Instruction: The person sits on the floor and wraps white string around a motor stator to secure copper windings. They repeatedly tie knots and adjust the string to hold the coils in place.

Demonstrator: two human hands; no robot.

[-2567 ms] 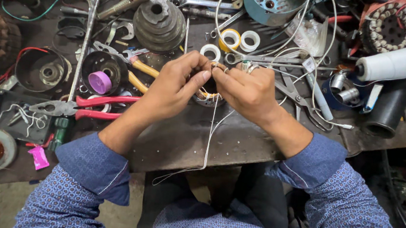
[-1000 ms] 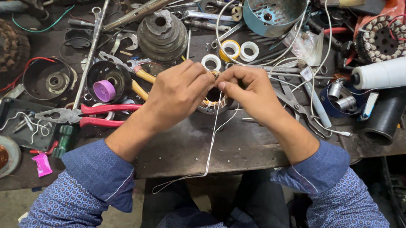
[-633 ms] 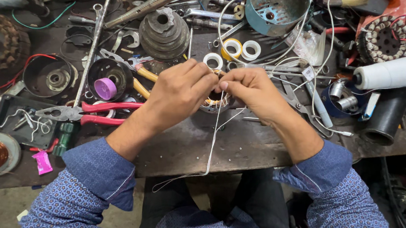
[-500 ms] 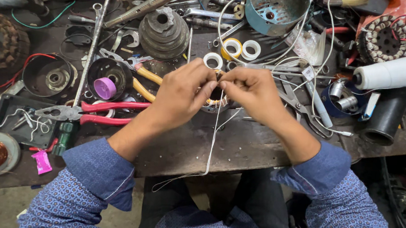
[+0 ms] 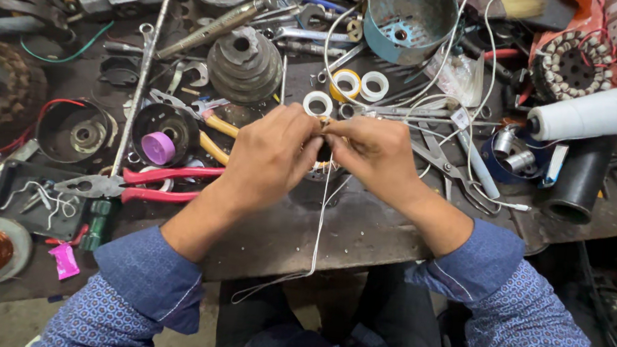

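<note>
White string [image 5: 319, 220] runs down from between my two hands and trails off the front edge of the bench [image 5: 363, 232], hanging loose toward my lap. My left hand [image 5: 268, 158] and my right hand [image 5: 375, 151] are pressed together knuckle to knuckle over a small wound coil [image 5: 323, 154], which sits on the bench just under my fingertips; only a sliver of it shows between them. Both hands are pinched shut, the left on the string at the top of the coil, the right, as far as I can judge, on the coil and the string together.

To do this lacing well, I'd say keep the string taut, hold the coil steady with the right, and pull each turn snug against the winding without letting the free tail snag on the scissors [image 5: 445, 164] just right of my wrist. Slack is the risk here.

Against the frame half a second ago, very little differs: hands locked in the same spot, string hanging the same way. The view sits a touch lower, so the red-handled pliers [image 5: 134, 183] and the purple cap [image 5: 158, 148] ride slightly higher. The big spool of white thread [image 5: 582, 114] at the right hasn't budged.
</note>
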